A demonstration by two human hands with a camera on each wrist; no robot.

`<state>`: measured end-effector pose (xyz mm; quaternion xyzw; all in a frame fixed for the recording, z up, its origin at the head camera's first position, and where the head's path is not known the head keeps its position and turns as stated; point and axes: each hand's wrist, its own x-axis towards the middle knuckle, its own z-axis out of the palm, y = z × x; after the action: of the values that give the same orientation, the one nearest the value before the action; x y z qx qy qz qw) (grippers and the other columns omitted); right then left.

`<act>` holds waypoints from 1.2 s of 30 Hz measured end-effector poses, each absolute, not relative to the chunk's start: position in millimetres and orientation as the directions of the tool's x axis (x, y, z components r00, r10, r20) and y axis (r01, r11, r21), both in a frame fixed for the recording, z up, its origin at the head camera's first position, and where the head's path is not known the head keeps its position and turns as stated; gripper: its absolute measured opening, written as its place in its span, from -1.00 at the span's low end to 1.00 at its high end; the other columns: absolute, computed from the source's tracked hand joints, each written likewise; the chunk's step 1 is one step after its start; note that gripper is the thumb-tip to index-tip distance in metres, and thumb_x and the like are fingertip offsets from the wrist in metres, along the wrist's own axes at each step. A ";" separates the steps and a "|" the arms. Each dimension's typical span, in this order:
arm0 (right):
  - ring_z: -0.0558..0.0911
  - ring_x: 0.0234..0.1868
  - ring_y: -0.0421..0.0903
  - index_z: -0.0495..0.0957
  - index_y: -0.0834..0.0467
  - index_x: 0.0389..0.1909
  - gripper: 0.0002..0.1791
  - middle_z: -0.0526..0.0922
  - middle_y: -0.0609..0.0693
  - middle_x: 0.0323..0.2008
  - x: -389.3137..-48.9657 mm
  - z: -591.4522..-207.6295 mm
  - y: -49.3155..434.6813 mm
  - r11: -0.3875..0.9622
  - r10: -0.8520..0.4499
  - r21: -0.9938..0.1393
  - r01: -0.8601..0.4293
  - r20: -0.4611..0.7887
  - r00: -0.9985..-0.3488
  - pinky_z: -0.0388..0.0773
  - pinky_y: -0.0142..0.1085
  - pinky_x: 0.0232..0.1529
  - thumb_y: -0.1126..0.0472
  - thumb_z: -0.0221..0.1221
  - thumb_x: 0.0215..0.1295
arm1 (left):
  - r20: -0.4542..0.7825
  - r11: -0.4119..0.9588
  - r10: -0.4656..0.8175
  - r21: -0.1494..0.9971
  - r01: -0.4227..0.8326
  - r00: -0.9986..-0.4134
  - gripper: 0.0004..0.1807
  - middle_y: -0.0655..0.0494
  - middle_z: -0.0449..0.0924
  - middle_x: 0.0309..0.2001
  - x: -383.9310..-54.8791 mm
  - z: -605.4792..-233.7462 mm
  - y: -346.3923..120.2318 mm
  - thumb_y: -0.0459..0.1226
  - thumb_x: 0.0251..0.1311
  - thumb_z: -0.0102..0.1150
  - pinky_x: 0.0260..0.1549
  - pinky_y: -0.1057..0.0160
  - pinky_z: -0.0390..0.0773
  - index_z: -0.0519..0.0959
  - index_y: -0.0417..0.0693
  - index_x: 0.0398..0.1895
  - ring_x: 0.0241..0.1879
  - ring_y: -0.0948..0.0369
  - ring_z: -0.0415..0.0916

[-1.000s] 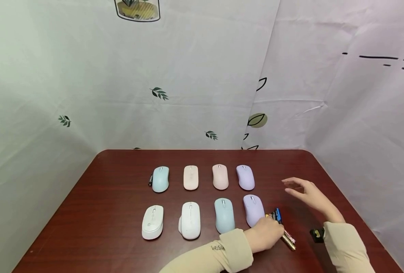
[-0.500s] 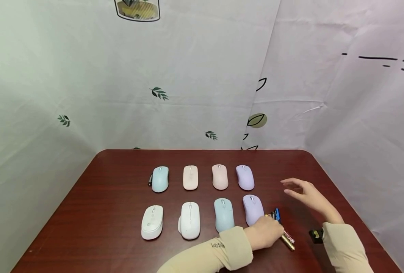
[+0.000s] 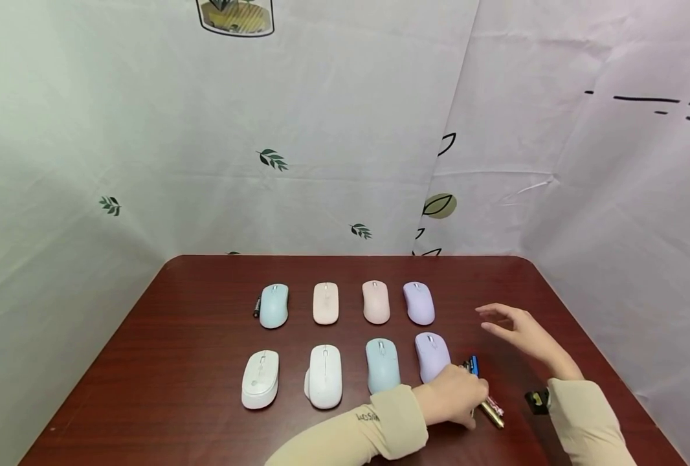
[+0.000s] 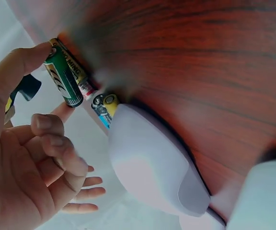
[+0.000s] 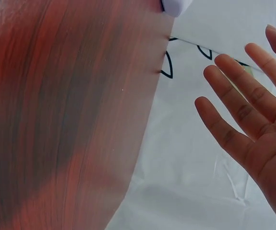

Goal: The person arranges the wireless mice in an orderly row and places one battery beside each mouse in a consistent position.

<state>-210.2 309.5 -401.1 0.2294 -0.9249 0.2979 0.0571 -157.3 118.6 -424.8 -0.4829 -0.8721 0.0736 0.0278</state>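
Observation:
My left hand (image 3: 452, 393) reaches to the right of the near purple mouse (image 3: 432, 356). In the left wrist view its thumb and a finger pinch a green battery (image 4: 65, 79) by the two ends, while the other fingers curl loosely. Right behind that is a gold battery (image 4: 74, 61), and a yellow-and-blue battery (image 4: 104, 108) lies against the purple mouse. From above, a gold battery (image 3: 492, 414) and a blue one (image 3: 474, 364) show beside the hand; the green battery is hidden there. My right hand (image 3: 516, 330) hovers over the table's right side, fingers spread and holding nothing.
Two rows of mice stand on the dark red table (image 3: 164, 388), among them a white mouse (image 3: 325, 377) and a pale blue mouse (image 3: 382, 366). A black battery (image 3: 257, 307) lies left of the far blue mouse (image 3: 274, 306). White cloth (image 3: 333, 129) hangs behind.
The left hand's fingers have shifted and risen slightly at the batteries, with its thumb now visible below. My right hand has drifted a little to the left. The mice have stayed put.

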 end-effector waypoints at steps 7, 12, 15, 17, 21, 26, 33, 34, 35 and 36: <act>0.62 -0.13 -0.22 0.54 0.14 0.01 -0.69 0.63 0.14 -0.05 -212.1 -403.4 301.2 0.723 -0.405 -0.513 -0.463 0.227 -0.885 0.57 -0.23 -0.14 0.24 0.20 0.24 | 0.000 0.521 0.847 -0.199 0.830 -0.532 -0.65 0.46 0.54 -0.50 -159.3 -420.6 102.2 0.18 -0.18 0.35 -0.66 0.44 0.37 0.49 0.30 -0.44 -0.54 0.47 0.47; 0.65 -0.15 -0.02 0.54 0.20 -0.01 -0.70 0.65 0.17 -0.09 -214.9 -404.8 287.8 0.742 -0.380 -0.491 -0.456 0.252 -0.890 0.58 -0.12 -0.14 0.25 0.19 0.24 | 0.061 0.519 0.853 -0.204 0.830 -0.518 -0.63 0.44 0.57 -0.50 -159.9 -413.4 88.9 0.21 -0.19 0.32 -0.70 0.43 0.35 0.51 0.27 -0.41 -0.58 0.45 0.48; 0.66 -0.16 0.09 0.53 0.25 -0.01 -0.70 0.66 0.20 -0.13 -216.3 -404.7 273.2 0.760 -0.354 -0.480 -0.439 0.262 -0.898 0.56 0.00 -0.12 0.27 0.19 0.24 | 0.093 0.524 0.851 -0.207 0.826 -0.517 -0.61 0.43 0.53 -0.59 -161.4 -407.6 79.7 0.21 -0.18 0.32 -0.74 0.43 0.32 0.47 0.23 -0.45 -0.65 0.45 0.43; 0.66 -0.16 0.13 0.52 0.27 -0.01 -0.70 0.66 0.22 -0.15 -216.6 -404.3 262.1 0.765 -0.343 -0.481 -0.428 0.258 -0.903 0.54 0.04 -0.12 0.28 0.18 0.24 | 0.111 0.529 0.849 -0.210 0.822 -0.517 -0.58 0.43 0.47 -0.66 -163.4 -404.6 73.3 0.22 -0.17 0.31 -0.76 0.43 0.29 0.45 0.20 -0.44 -0.70 0.45 0.37; 0.66 -0.20 0.09 0.53 0.28 -0.02 -0.70 0.68 0.18 -0.19 -215.9 -400.6 239.9 0.770 -0.339 -0.487 -0.412 0.235 -0.911 0.56 0.01 -0.15 0.29 0.18 0.24 | 0.136 0.544 0.839 -0.216 0.811 -0.527 -0.53 0.42 0.36 -0.72 -168.5 -400.9 59.4 0.24 -0.17 0.29 -0.76 0.42 0.28 0.44 0.18 -0.37 -0.74 0.45 0.30; 0.67 -0.26 0.02 0.54 0.31 -0.04 -0.71 0.69 0.13 -0.26 -215.2 -392.5 216.1 0.765 -0.380 -0.467 -0.444 0.230 -0.896 0.58 -0.06 -0.23 0.31 0.19 0.22 | 0.158 0.574 0.819 -0.234 0.785 -0.551 -0.48 0.37 0.48 -0.58 -175.6 -397.3 39.3 0.25 -0.22 0.29 -0.70 0.40 0.34 0.50 0.15 -0.30 -0.65 0.37 0.43; 0.65 -0.21 0.06 0.55 0.28 -0.03 -0.70 0.66 0.17 -0.15 -214.3 -379.2 193.5 0.785 -0.420 -0.412 -0.463 0.196 -0.886 0.58 -0.17 -0.32 0.26 0.17 0.25 | 0.162 0.640 0.767 -0.236 0.731 -0.620 -0.42 0.19 0.47 -0.19 -188.4 -387.3 16.3 0.19 -0.25 0.32 -0.56 0.43 0.46 0.54 0.03 -0.20 -0.38 0.29 0.48; 0.65 -0.20 0.07 0.55 0.28 -0.03 -0.70 0.66 0.18 -0.13 -214.0 -378.1 191.6 0.788 -0.431 -0.399 -0.469 0.187 -0.883 0.57 -0.19 -0.32 0.25 0.17 0.25 | 0.160 0.648 0.761 -0.227 0.727 -0.628 -0.42 0.18 0.46 -0.19 -189.5 -386.7 13.6 0.19 -0.25 0.33 -0.55 0.43 0.47 0.54 0.02 -0.21 -0.38 0.29 0.48; 0.65 -0.19 0.08 0.55 0.28 -0.02 -0.70 0.66 0.18 -0.12 -213.9 -377.4 190.1 0.790 -0.439 -0.390 -0.473 0.178 -0.881 0.57 -0.19 -0.33 0.26 0.17 0.24 | 0.159 0.653 0.757 -0.220 0.725 -0.633 -0.43 0.17 0.46 -0.19 -190.4 -386.5 10.9 0.18 -0.25 0.33 -0.54 0.43 0.48 0.54 0.01 -0.23 -0.38 0.29 0.48; 0.65 -0.18 0.10 0.55 0.29 -0.03 -0.70 0.66 0.19 -0.12 -213.5 -376.7 188.6 0.791 -0.446 -0.383 -0.477 0.172 -0.878 0.57 -0.19 -0.33 0.26 0.18 0.24 | 0.162 0.656 0.754 -0.216 0.723 -0.636 -0.43 0.17 0.45 -0.21 -190.9 -386.4 8.3 0.19 -0.26 0.34 -0.53 0.44 0.48 0.54 0.01 -0.25 -0.38 0.29 0.47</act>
<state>-213.5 188.6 -376.7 0.2440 -0.9457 0.2117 0.0363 -190.9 8.3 -386.4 -0.4094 -0.9021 0.0654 0.1195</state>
